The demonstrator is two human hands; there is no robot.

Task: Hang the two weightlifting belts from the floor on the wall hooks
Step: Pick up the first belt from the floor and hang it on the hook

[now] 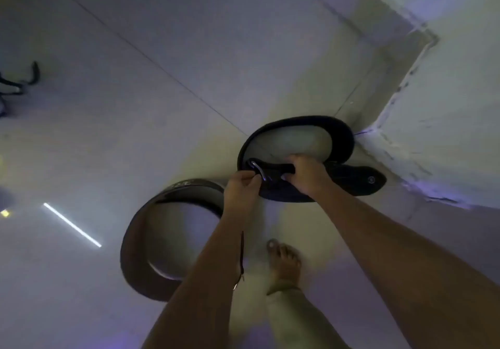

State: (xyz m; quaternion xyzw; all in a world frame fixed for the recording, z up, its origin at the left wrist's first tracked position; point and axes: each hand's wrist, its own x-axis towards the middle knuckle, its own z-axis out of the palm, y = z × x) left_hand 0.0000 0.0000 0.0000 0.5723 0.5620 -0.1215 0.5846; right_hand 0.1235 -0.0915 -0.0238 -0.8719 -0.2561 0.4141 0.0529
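Black nylon belt (332, 129), looped, near wall corner: left hand (242, 186) pinching metal buckle (258, 170), right hand (304, 173) clasping strap. Leather belt (135, 254), coiled on floor (135, 78) beside it.

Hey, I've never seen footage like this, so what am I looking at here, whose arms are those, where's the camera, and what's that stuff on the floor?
There is no machine here. This is one picture from a wide-angle camera worn on a person's head, looking down, so the two bare arms reaching in from below are the wearer's own. One bare foot stands on the pale tiled floor, next to the base of a wall.

Two weightlifting belts are on the floor, each curled into a loop. The left hand and right hand both grip the black padded belt near its metal buckle. The dark leather belt stands on its edge to the left, untouched. No wall hooks are in view.
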